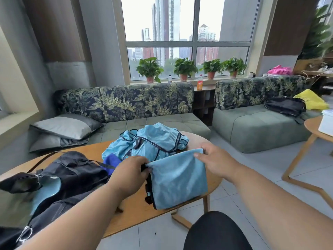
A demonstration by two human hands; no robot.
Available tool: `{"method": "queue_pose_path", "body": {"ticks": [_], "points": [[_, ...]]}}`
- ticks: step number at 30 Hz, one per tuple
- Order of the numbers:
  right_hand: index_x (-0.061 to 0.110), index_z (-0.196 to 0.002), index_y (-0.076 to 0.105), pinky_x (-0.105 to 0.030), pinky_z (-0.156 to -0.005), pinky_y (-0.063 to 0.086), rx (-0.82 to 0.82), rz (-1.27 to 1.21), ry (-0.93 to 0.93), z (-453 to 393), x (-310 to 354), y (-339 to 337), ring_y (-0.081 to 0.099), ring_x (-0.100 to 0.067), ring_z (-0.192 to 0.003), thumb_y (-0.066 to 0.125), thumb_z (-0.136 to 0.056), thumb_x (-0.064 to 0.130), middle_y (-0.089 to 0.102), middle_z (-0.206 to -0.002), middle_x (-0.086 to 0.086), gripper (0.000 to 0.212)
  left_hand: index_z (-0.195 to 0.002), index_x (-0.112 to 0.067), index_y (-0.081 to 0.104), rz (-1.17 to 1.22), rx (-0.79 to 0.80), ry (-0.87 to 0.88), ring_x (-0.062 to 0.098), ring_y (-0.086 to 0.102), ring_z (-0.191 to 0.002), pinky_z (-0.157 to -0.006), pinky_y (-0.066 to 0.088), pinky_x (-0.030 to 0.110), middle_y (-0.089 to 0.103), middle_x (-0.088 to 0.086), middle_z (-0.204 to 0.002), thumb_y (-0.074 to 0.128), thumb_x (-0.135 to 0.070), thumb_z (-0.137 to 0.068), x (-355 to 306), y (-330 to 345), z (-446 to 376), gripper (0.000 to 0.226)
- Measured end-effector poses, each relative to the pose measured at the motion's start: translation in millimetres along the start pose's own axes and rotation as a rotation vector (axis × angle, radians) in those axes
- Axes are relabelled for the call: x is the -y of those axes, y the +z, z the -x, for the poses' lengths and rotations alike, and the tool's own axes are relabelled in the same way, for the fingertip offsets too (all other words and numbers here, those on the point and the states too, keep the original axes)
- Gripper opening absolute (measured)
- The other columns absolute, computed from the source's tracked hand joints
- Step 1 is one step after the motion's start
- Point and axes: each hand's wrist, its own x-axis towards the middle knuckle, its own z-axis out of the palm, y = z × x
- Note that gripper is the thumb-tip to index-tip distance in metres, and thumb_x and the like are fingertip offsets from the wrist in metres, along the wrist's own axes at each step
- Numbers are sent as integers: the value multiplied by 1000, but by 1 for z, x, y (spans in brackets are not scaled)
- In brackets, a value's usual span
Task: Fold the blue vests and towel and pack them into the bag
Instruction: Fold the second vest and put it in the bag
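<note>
Both grips pinch the folded vest (177,179): left hand (129,175), right hand (215,160), arms outstretched.

bag (72,170) left on table (137,210), folded vest (177,179) right, vest pile (153,139) behind.

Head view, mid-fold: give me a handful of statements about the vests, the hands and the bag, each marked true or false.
1. Both hands hold the top edge of the folded vest. True: left hand, right hand.
2. The black bag lies to the right of the folded vest. False: it lies to its left.
3. A pile of unfolded blue vests sits on the wooden table behind the hands. True.
4. The dark blue towel is already folded in the right hand. False: it lies bunched on the table beside the bag.
5. The folded vest is already inside the bag. False: it is held over the table.
</note>
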Motion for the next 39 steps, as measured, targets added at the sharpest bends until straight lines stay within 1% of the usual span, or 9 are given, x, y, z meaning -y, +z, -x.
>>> {"method": "queue_pose_path", "body": {"ticks": [5,10,16,20,23,25,30,35,39], "points": [[12,-89,61,-36,-67,41,-168,-5,73,-50,1,-58,56,-19,-75,63,-100,30,64,-82,-5,21,-86,-28,62,-15,-17,-3,23,61,-81,-71,52,38,64,-9,-83,68,-34,-96,-37,-7,-96,13],[17,-85,61,-35,-68,42,-302,-33,39,-79,7,-112,57,-20,-78,64,-101,25,66,-84,-6,18,-90,-26,68,39,-167,43,22,62,-79,-66,50,33,67,-8,-84,69,-33,-98,-72,-14,-166,10],[25,-87,63,-37,-68,44,-394,-121,-1,-57,-12,-114,55,-15,-71,64,-95,32,66,-81,-5,11,-102,-23,74,87,-355,157,21,62,-91,-77,53,37,68,-8,-103,76,-24,-94,-75,10,-169,9],[26,-89,67,-27,-62,44,-241,-47,144,-8,-59,-55,54,-12,-67,67,-98,28,65,-77,4,10,-96,-27,75,60,-108,114,24,64,-96,-79,52,38,68,-10,-101,85,-18,-83,-34,73,-117,19],[33,-92,68,-26,-79,53,-53,6,271,28,-100,-3,65,-8,-87,71,-96,34,72,-96,11,5,-98,-34,74,-47,124,124,20,65,-104,-85,52,34,65,-16,-104,83,-27,-83,0,117,-67,19],[33,-87,67,-29,-84,53,40,26,301,45,-115,18,64,-6,-85,71,-94,36,72,-93,12,9,-98,-37,73,-97,207,121,14,64,-105,-86,52,28,65,-21,-107,84,-33,-80,14,135,-38,22],[32,-86,68,-32,-86,55,72,21,328,68,-116,33,69,-15,-87,70,-94,33,74,-91,7,9,-89,-40,70,-56,205,160,7,66,-100,-86,54,23,65,-27,-108,87,-34,-71,32,145,2,26],[38,-85,69,-26,-87,54,84,19,315,83,-109,36,68,-5,-91,71,-92,33,74,-97,19,8,-86,-39,70,-27,201,169,3,63,-104,-91,44,14,66,-29,-113,85,-30,-72,27,128,16,22],[25,-84,66,-19,-65,44,84,-6,294,96,-97,33,57,-8,-68,68,-94,32,68,-81,6,12,-82,-40,68,36,218,155,-5,57,-107,-94,38,9,62,-37,-110,80,-31,-74,22,109,21,18]]}}
